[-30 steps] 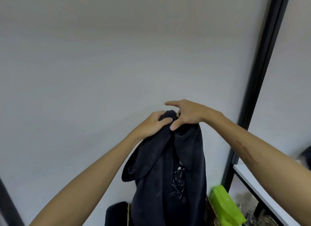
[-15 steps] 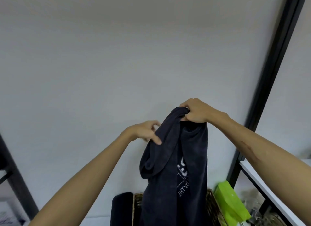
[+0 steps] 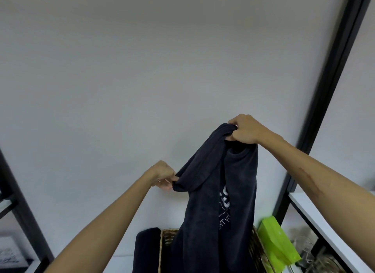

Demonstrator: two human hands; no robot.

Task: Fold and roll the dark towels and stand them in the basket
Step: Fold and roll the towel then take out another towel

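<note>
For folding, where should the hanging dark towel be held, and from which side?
By its top hem, from above. The right hand grips one bunched end of the dark towel; the left hand pinches the sagging hem lower left, so the cloth hangs freely.

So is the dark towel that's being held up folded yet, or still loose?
Still loose: the dark terry towel hangs bunched and draped from the right hand, while the left hand pinches a lower edge.

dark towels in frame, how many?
2. One towel hangs from both hands, the right hand above the left hand; another dark towel left of the basket. More may be hidden.
</note>
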